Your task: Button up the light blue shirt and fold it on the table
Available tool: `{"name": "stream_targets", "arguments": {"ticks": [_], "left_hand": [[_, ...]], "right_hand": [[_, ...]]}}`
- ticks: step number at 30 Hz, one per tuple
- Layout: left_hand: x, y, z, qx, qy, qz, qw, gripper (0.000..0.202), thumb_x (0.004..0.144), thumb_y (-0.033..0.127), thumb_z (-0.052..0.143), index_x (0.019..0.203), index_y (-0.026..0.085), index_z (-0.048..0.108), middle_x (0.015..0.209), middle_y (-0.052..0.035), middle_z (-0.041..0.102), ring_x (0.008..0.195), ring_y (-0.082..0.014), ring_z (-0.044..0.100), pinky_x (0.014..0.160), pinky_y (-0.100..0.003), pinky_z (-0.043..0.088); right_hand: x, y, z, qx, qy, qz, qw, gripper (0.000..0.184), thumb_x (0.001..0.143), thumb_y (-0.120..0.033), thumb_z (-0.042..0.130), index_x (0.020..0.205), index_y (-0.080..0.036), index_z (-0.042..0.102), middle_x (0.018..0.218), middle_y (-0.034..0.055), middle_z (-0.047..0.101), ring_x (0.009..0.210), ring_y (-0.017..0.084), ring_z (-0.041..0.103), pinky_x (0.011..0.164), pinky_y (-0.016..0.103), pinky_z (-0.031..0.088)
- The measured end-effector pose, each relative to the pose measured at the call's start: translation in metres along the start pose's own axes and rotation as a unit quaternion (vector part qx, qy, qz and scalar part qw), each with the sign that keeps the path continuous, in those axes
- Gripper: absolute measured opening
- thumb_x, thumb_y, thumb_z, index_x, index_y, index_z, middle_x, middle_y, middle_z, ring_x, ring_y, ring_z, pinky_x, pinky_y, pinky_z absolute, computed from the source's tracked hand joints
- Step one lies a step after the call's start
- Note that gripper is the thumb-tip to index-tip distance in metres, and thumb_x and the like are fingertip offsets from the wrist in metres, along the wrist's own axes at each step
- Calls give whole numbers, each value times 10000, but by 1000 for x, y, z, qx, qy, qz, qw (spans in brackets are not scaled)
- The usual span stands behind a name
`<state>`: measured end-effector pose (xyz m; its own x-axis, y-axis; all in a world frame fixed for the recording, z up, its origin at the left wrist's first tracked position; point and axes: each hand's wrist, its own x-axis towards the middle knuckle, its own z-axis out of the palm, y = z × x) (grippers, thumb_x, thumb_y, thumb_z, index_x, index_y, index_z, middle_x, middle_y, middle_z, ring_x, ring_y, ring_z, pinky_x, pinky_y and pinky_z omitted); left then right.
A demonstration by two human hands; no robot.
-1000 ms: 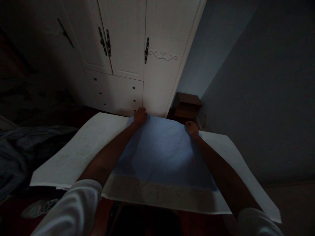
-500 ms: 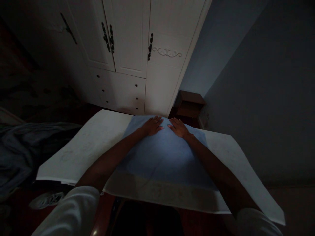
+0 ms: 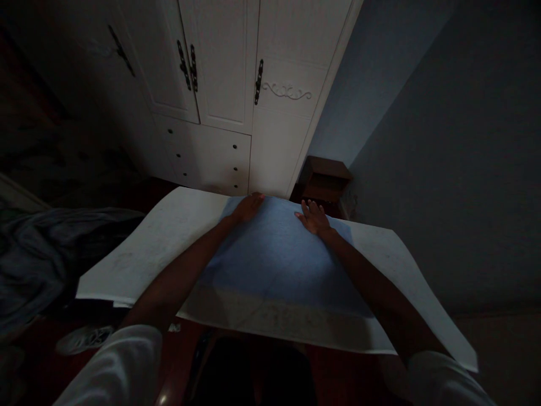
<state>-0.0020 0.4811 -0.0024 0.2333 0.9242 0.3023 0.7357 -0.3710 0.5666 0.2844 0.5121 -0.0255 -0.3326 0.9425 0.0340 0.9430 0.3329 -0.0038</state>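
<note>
A blue cloth (image 3: 274,254) lies spread over the middle of a white-covered table (image 3: 156,237), with faint creases near its front. At the cloth's far left edge rests my left hand (image 3: 249,208), its fingers stretched toward the rim and their tips hard to make out in the dim light. My right hand (image 3: 315,219) is at the far right part of the cloth, fingers spread apart and nothing held. Both forearms reach across the cloth from the near side.
Behind the table stands a white wardrobe (image 3: 224,73) with dark handles. A small brown cabinet (image 3: 327,169) is by the wall at the far right. Dark fabric (image 3: 38,254) is heaped at left, and a white shoe (image 3: 80,340) lies on the red floor.
My left hand has moved left and slightly farther out to the cloth's far edge. My right hand has shifted a little to the right with its fingers raised and more spread.
</note>
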Motion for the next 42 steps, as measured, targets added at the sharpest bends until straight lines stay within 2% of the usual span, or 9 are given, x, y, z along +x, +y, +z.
{"name": "stream_targets", "arguments": {"ticks": [8,12,15,17,21,28,36,39,42], "left_hand": [[-90,57,-62,-89,26,-46,995,606,983,580,236,1248,177,604,1341,-85,608,1263,-222,546,1105,-366,392],[-151,86,-50,-46,101,-15,994,615,999,546,197,1310,171,572,1369,-96,586,1303,-203,512,1125,-379,381],[-187,86,-30,46,2,79,996,546,993,524,297,1360,204,543,1452,-90,507,1376,-205,431,1150,-398,354],[-203,76,-18,120,-47,86,988,531,985,508,349,1371,196,536,1484,-108,463,1412,-234,378,1165,-437,330],[-222,48,-11,205,-30,29,978,551,994,492,324,1360,145,546,1484,-148,452,1403,-267,390,1170,-447,316],[-241,25,-34,222,15,-37,974,584,987,509,298,1347,121,545,1488,-153,447,1422,-284,354,1175,-471,291],[-248,19,-60,169,82,-147,971,533,938,464,341,1248,112,595,1329,-155,593,1254,-258,538,1098,-381,398],[-249,23,-69,141,107,-217,960,545,893,507,417,1198,109,630,1181,-151,673,1101,-269,626,1002,-362,470],[-244,28,-76,112,73,-284,950,500,843,560,502,1107,174,681,1077,-102,722,1002,-262,668,918,-345,508]], "right_hand": [[-81,-69,-13,95,93,-200,971,716,993,-611,190,1578,-209,104,1625,111,137,1504,265,94,1206,510,158],[-141,-89,-10,122,62,-274,952,717,1007,-559,257,1579,-211,4,1618,110,165,1499,238,135,1214,465,209],[-175,-83,-4,118,51,-284,950,720,1004,-534,321,1579,-228,13,1618,102,157,1497,251,143,1215,481,211],[-191,-69,2,108,61,-260,957,691,1006,-517,342,1579,-240,74,1616,100,162,1493,260,160,1211,495,215],[-213,-30,14,86,91,-185,975,612,1012,-512,325,1557,-250,229,1606,106,207,1482,262,208,1197,511,228],[-243,27,28,73,100,-106,987,642,1006,-559,237,1489,-169,403,1576,148,285,1471,285,241,1190,514,241],[-268,45,8,144,176,-21,974,672,982,-563,281,1514,-157,335,1556,140,337,1448,275,300,1181,497,282],[-277,65,2,181,223,104,952,720,928,-615,367,1428,-104,451,1372,212,539,1295,332,496,1081,518,403],[-279,89,2,241,162,183,939,655,856,-631,461,1239,-123,618,1077,184,699,1023,321,662,894,457,527]]}}
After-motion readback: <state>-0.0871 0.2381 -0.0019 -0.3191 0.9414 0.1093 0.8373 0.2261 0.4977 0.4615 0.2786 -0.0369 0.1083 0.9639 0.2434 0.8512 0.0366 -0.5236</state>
